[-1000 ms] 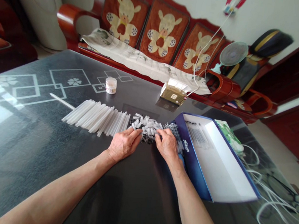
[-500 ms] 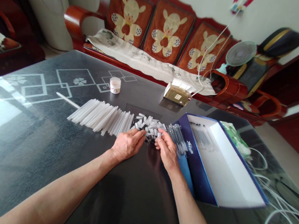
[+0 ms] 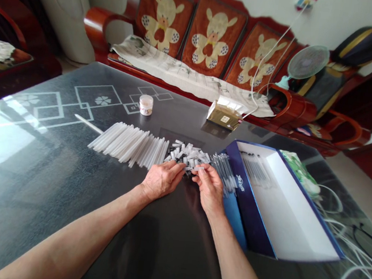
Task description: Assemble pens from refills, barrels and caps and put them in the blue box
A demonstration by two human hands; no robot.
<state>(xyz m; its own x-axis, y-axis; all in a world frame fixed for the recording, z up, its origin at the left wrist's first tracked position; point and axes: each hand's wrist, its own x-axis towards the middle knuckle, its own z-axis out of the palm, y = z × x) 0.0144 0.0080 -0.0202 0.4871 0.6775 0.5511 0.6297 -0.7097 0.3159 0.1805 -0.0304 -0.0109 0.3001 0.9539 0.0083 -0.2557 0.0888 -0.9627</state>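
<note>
My right hand [image 3: 211,189] pinches a small whitish pen cap [image 3: 198,168] between thumb and fingers, just above the near edge of a pile. That pile [image 3: 187,152] mixes translucent white pen caps with small black pieces. My left hand [image 3: 163,179] is closed at the pile's near left side, fingertips together; whatever they hold is too small to make out. To its left lies a row of translucent white pen barrels [image 3: 127,143], side by side, with one barrel [image 3: 88,123] apart at the far left. Thin pen refills [image 3: 223,169] lie to the right of my right hand.
A blue box with a white inside [image 3: 293,216] stands on the right, more refills [image 3: 256,168] in it. Farther back are a small round jar [image 3: 146,105] and a tissue pack [image 3: 224,115]. White cables [image 3: 356,269] and a green packet [image 3: 299,171] lie beyond the box.
The cap in my right hand has turned from upright to lying nearly level, pointing towards my left hand. My left hand stays by the pile. The whole view has shifted slightly.
</note>
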